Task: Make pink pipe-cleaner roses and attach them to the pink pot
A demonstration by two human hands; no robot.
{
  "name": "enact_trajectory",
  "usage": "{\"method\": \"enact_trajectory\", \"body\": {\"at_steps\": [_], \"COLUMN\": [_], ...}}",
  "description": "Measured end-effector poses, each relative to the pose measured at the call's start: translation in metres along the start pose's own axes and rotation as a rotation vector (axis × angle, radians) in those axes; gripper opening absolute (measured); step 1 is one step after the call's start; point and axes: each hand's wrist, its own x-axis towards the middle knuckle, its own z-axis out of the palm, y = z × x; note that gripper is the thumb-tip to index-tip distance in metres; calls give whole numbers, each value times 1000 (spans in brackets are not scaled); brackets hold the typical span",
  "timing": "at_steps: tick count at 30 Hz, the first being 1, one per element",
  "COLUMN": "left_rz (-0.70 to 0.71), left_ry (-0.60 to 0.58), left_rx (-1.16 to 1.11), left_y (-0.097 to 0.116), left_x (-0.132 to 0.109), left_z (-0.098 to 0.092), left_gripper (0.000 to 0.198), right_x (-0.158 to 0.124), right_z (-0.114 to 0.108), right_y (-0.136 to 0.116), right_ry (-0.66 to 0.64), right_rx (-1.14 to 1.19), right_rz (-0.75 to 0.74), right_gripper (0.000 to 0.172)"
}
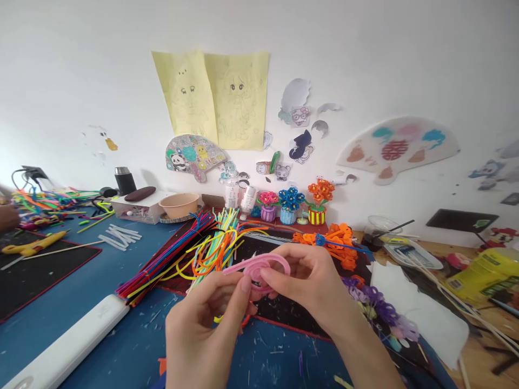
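A pink pipe cleaner (279, 260), curled into a spiral with a loose outer loop, is held up above the table between both hands. My left hand (219, 308) pinches the coil's lower left side with thumb and fingers, and a straight end sticks out to the left above it. My right hand (310, 281) grips the coil from the right, its thumb pressed on the middle. The fingertips behind the coil are partly hidden. Just beyond the hands lie bundles of orange and yellow pipe cleaners (221, 246) and orange pipe-cleaner flowers (334, 240).
A white elongated device (77, 340) lies at the left front, near a yellow glue gun (34, 244). Small flower pots (292, 213) stand by the wall. Purple flowers (371, 300) and white paper (421, 313) lie to the right. Another person's hand (8, 216) shows at the far left.
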Motion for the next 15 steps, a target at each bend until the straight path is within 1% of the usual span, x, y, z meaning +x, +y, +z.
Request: {"method": "enact_trajectory", "body": {"at_steps": [6, 10, 15], "left_rz": [-16, -25, -20], "left_ry": [21, 45, 69], "left_rx": [-77, -147, -173], "left_y": [1, 2, 1], "left_x": [1, 2, 3], "left_z": [3, 3, 2], "left_gripper": [13, 14, 14], "right_x": [-3, -3, -4], "right_z": [5, 9, 11], "right_y": [2, 2, 0], "right_ry": [15, -12, -24], "right_rx": [65, 79, 79], "right_rz": [11, 7, 6], "right_gripper": [13, 15, 12]}}
